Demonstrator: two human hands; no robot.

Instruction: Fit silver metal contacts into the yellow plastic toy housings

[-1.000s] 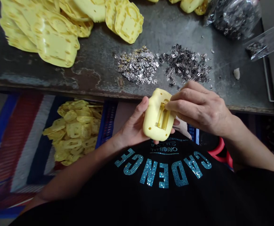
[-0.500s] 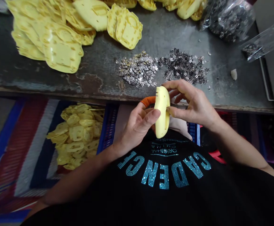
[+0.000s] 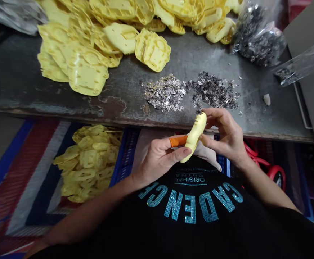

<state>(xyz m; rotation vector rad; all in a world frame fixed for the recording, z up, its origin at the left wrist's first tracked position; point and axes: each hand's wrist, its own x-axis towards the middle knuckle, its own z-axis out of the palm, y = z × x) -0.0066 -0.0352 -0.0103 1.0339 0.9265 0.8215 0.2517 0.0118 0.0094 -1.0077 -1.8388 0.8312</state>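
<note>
At the table's edge (image 3: 92, 117), both hands (image 3: 155, 158) pinch a yellow casing (image 3: 196, 133); beyond, a bag (image 3: 258, 39) holds metal pieces (image 3: 267, 49).

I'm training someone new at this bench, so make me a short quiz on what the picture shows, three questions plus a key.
1. Which hand wears the orange finger cover?
2. True or false: the right hand touches the yellow casing.
3. On the bench, what lies right beside the silvery pile of metal pieces? A) a hammer; B) a darker pile; C) a glass jar.

Key: 1. The left hand. 2. True. 3. B.
</note>
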